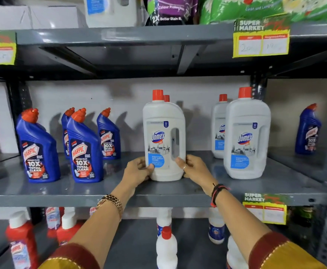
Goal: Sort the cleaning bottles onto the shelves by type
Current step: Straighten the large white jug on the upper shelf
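Observation:
A white Domex bottle (163, 136) with a red cap stands upright on the grey middle shelf (81, 191). My left hand (138, 170) grips its lower left side and my right hand (192, 166) grips its lower right side. Another red cap (166, 98) shows just behind it. Two more white Domex bottles (247, 136) (219, 129) stand to the right. Several blue Harpic bottles (37, 148) (86, 148) (108, 134) stand at the left. One lone blue Harpic bottle (307, 131) stands at the far right.
The lower shelf holds red bottles (21, 241) with white caps and small white bottles (166, 247) with red caps. The upper shelf carries detergent pouches (170, 10) and a white jug (100, 10). Yellow price tags (261, 40) hang off the shelf edges.

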Motion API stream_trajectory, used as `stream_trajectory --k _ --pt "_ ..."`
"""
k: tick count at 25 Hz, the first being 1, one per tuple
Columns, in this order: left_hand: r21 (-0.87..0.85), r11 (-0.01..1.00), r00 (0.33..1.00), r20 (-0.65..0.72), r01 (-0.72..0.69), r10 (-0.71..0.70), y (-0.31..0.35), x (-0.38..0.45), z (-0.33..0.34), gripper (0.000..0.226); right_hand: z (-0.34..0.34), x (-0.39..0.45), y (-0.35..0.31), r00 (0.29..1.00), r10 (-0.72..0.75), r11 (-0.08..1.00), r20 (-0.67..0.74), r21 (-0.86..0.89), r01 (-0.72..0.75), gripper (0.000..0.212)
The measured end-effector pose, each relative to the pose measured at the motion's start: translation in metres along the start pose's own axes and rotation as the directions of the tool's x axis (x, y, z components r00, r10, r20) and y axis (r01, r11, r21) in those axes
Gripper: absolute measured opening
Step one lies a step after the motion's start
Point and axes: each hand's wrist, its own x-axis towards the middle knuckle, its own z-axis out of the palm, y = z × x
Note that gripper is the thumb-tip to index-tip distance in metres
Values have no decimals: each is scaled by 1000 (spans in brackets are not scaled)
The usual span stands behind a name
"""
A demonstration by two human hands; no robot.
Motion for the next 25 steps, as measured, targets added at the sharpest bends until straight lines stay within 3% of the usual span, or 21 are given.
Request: stream_trajectory --k 6,10,16,25 --pt "-55 998 999 50 19 -16 3 1 24 39 -19 -8 5 998 65 993 -6 99 -64 15" --pt "-35 999 1000 9 10 -10 -2 5 25 40 -19 -11 6 999 49 994 -15 97 -47 10" --pt "-5 999 998 -45 -44 43 -2 0 24 35 -19 -8 10 999 32 999 -1 42 -32 23" --pt "16 998 998 -38 -53 54 0 -4 22 36 -19 -10 6 998 60 997 29 46 -61 21"
